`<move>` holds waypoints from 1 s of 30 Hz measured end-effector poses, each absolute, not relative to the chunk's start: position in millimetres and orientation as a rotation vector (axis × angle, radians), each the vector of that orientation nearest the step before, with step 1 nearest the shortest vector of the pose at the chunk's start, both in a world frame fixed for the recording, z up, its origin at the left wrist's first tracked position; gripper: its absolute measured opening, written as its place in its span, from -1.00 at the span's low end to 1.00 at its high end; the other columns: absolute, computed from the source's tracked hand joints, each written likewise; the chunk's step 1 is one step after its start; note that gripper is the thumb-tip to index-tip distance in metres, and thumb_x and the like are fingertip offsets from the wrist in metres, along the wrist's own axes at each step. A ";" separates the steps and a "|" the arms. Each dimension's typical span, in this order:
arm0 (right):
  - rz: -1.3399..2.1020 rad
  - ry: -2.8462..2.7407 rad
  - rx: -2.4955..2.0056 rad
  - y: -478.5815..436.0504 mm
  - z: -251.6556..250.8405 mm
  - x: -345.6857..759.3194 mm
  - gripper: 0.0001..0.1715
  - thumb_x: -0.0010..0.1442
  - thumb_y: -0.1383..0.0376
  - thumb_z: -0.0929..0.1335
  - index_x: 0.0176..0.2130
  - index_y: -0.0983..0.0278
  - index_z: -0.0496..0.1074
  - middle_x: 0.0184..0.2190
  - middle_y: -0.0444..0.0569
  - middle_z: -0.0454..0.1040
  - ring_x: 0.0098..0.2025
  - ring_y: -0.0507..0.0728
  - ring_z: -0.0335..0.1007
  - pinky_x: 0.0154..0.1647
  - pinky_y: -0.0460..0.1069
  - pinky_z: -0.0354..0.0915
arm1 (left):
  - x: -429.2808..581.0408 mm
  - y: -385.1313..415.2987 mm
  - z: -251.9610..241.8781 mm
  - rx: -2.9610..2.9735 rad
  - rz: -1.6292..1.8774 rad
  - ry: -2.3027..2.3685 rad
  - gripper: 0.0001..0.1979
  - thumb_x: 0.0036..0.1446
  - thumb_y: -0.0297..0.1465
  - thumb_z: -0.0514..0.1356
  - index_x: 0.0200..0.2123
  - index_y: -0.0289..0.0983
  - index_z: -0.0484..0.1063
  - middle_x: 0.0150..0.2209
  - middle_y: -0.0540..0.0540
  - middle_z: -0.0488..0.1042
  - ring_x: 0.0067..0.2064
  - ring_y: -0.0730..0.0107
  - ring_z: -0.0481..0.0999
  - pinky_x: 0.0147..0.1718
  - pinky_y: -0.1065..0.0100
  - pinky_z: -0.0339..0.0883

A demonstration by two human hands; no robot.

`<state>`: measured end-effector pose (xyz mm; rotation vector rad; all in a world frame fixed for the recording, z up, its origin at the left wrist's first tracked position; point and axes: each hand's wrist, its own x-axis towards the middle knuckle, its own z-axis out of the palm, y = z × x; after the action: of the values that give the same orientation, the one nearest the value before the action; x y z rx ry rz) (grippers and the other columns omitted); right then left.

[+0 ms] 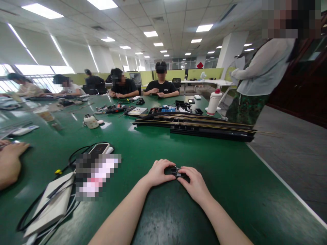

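A small black part, too small to name more exactly, is held low over the green table in front of me. My left hand grips its left side between thumb and fingers. From the right, my right hand pinches the same part with thumb and forefinger. My fingers cover both ends of it, so only its middle shows.
Long black rails with thin brass-coloured rods lie beyond my hands. A white power bank with cables lies at left. Another person's hand rests at the left edge. A white bottle stands at back right; a person stands beyond.
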<state>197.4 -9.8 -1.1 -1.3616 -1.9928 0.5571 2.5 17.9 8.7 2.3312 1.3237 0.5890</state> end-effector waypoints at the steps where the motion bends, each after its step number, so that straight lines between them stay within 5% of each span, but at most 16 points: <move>1: 0.564 -1.989 -1.361 -9.6 -1.1 197.5 -0.80 0.05 0.27 0.36 -0.24 0.15 0.48 -0.12 -0.01 0.50 0.00 0.22 0.34 0.05 0.19 0.20 | 2.4 17.7 8.9 2.332 0.586 1.323 -0.59 -0.02 -0.20 0.28 -0.07 -0.12 0.38 -0.10 -0.02 0.46 -0.05 0.19 0.37 -0.05 0.24 0.16; 30: 0.934 -1.225 -1.237 -1.7 -2.0 205.4 -0.55 -0.12 0.04 0.43 -0.27 0.24 0.42 -0.29 0.05 0.53 -0.20 0.22 0.45 -0.07 0.17 0.31 | 2.8 17.6 8.9 2.312 0.575 1.340 -0.57 -0.02 -0.24 0.27 -0.04 -0.12 0.37 -0.07 0.00 0.45 -0.01 0.20 0.35 -0.01 0.23 0.13</move>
<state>205.4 -1.7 -2.0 -1.2371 -1.2251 0.9343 2.8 17.6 8.9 2.3118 1.3400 0.5754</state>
